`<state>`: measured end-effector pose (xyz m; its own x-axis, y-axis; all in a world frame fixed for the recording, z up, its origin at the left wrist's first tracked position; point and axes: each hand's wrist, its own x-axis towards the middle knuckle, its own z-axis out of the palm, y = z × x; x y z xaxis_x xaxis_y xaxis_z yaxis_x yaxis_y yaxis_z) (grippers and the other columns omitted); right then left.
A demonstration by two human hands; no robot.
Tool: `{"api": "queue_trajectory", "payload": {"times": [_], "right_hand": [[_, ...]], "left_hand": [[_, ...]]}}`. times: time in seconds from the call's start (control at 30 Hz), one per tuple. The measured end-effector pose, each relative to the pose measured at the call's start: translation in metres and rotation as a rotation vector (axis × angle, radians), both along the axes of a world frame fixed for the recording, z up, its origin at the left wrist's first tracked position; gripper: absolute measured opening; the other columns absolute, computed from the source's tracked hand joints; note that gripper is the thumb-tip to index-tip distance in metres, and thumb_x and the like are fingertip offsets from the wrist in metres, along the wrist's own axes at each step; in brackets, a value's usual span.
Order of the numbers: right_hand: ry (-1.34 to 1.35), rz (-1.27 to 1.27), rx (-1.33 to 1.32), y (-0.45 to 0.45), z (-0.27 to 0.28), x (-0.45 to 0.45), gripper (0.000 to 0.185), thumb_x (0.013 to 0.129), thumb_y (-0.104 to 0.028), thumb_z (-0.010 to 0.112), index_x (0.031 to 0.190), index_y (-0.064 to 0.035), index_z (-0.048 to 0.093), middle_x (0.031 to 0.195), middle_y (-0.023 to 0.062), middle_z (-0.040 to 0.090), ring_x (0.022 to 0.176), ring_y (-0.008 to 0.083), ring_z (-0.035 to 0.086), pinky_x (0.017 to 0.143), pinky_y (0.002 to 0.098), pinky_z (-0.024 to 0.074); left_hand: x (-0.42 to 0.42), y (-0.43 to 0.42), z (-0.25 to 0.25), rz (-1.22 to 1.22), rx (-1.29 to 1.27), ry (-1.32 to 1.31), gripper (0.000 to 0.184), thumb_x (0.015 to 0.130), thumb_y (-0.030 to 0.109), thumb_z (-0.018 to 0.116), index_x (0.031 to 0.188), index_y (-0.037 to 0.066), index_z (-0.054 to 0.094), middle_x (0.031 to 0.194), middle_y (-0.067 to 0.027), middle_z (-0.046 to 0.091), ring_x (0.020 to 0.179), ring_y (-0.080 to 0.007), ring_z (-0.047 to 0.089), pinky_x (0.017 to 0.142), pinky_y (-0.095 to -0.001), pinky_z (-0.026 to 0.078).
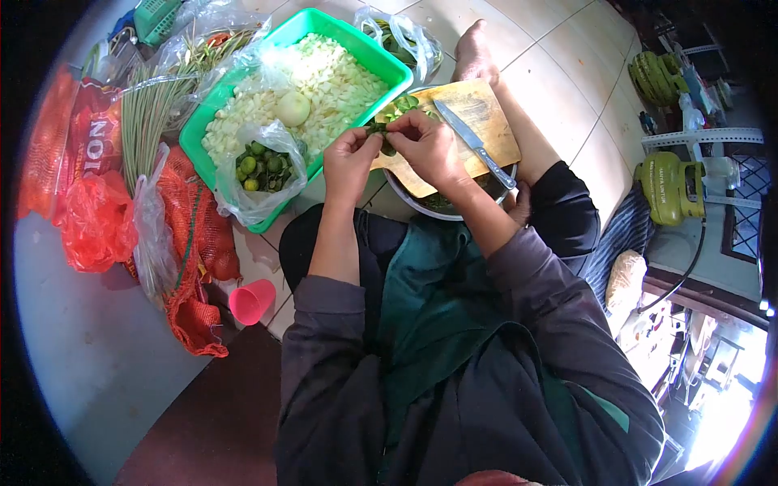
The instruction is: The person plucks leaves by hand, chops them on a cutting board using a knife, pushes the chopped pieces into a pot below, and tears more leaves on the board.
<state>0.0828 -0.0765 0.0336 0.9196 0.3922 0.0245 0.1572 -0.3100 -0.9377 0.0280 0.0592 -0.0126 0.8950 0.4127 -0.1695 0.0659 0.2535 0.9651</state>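
My left hand (350, 160) and my right hand (428, 149) meet over the near left side of a wooden cutting board (485, 121). The fingers of both are pinched together on small green leaves (403, 105), partly hidden behind the fingertips. A knife (470, 139) with a blue-grey handle lies on the board, to the right of my right hand. Beneath the board sits a round metal bowl (442, 215) with dark green bits in it. Left of my left hand, a clear plastic bag (284, 190) of small green limes (261, 166) rests in a green basin (397, 71).
Chopped pale pieces (332, 69) and a whole peeled onion (292, 108) fill the basin. Lemongrass stalks (146, 121), red mesh sacks (182, 219) and a pink cup (252, 302) are at left. A green gas cylinder (671, 190) stands at right. A bare foot (476, 55) is beyond the board.
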Motion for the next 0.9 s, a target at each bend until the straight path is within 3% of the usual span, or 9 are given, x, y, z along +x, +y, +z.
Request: {"api": "queue_trajectory", "payload": {"times": [0.07,0.47,0.57,0.67,0.77,0.9], "right_hand": [[-0.008,-0.011,-0.006,0.0,-0.004,0.0,0.018,0.079,-0.009,0.069,0.093,0.0018,0.068,0.081,0.0107,0.07,0.071,0.0136,0.065,0.067,0.0284,0.0531],[0.277,0.022,0.059,-0.019,-0.01,0.001,0.02,0.08,-0.011,0.068,0.095,0.0028,0.068,0.072,0.0079,0.068,0.062,0.0113,0.064,0.062,0.0276,0.0539],[0.326,0.051,0.011,-0.024,-0.006,-0.001,0.021,0.08,-0.012,0.068,0.096,0.0026,0.068,0.078,0.0106,0.07,0.071,0.0142,0.067,0.068,0.0286,0.0551],[-0.15,0.071,-0.155,-0.028,0.002,-0.001,0.025,0.08,-0.013,0.068,0.1,0.0019,0.069,0.085,0.0137,0.07,0.08,0.0173,0.068,0.076,0.03,0.0547],[-0.068,0.171,-0.099,-0.034,-0.003,0.008,0.03,0.079,-0.014,0.068,0.105,0.0012,0.068,0.09,0.0159,0.07,0.085,0.0196,0.067,0.079,0.0312,0.0535],[0.111,0.192,-0.185,-0.037,0.0,0.012,0.032,0.08,-0.016,0.07,0.107,0.0005,0.067,0.086,0.0118,0.07,0.078,0.0157,0.067,0.072,0.0296,0.0543]], "left_hand": [[-0.002,0.001,0.0,-0.018,0.004,0.013,0.014,0.086,0.013,0.07,0.094,0.002,0.068,0.074,0.0017,0.061,0.062,-0.0041,0.052,0.052,-0.0193,0.038],[-0.003,0.001,0.001,-0.244,0.096,0.046,0.015,0.085,0.016,0.071,0.091,0.002,0.068,0.073,0.0035,0.06,0.063,-0.0021,0.05,0.053,-0.0195,0.036],[-0.002,-0.002,0.001,-0.292,0.162,0.051,0.016,0.085,0.015,0.071,0.092,0.001,0.068,0.075,0.0038,0.061,0.065,-0.0028,0.051,0.057,-0.0199,0.039],[-0.003,-0.003,0.003,-0.349,0.201,0.096,0.015,0.086,0.014,0.07,0.093,0.001,0.068,0.077,0.0035,0.062,0.068,-0.004,0.053,0.06,-0.0202,0.041],[-0.002,-0.002,-0.003,-0.407,0.216,0.097,0.014,0.086,0.012,0.07,0.093,0.0,0.067,0.079,0.0025,0.063,0.07,-0.0047,0.055,0.061,-0.0205,0.043],[0.0,-0.002,-0.01,-0.371,0.224,0.077,0.014,0.085,0.011,0.07,0.094,0.0,0.067,0.081,0.0009,0.065,0.071,-0.0054,0.057,0.063,-0.0216,0.045]]}}
